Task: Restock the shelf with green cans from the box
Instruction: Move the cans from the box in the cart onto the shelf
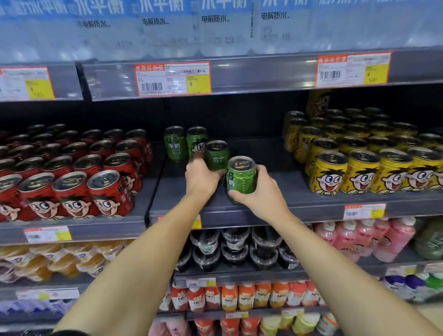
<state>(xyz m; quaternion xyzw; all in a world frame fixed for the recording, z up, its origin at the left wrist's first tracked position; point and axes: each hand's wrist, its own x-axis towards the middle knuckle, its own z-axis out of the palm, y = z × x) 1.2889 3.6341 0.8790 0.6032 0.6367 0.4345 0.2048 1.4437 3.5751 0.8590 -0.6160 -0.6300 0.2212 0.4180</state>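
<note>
Green cans, four on the shelf (266, 189): left hand (200, 177) grips the third can (217, 155), right hand (260, 191) wraps the front can (241, 178), arms outstretched.

Single head-worn wide-angle view, facing forward and slightly down at store shelving, close in. Centered on the middle shelf (267, 206), with both forearms entering from the bottom edge. Strong bending toward the frame borders. No second view to overlap with.
</note>
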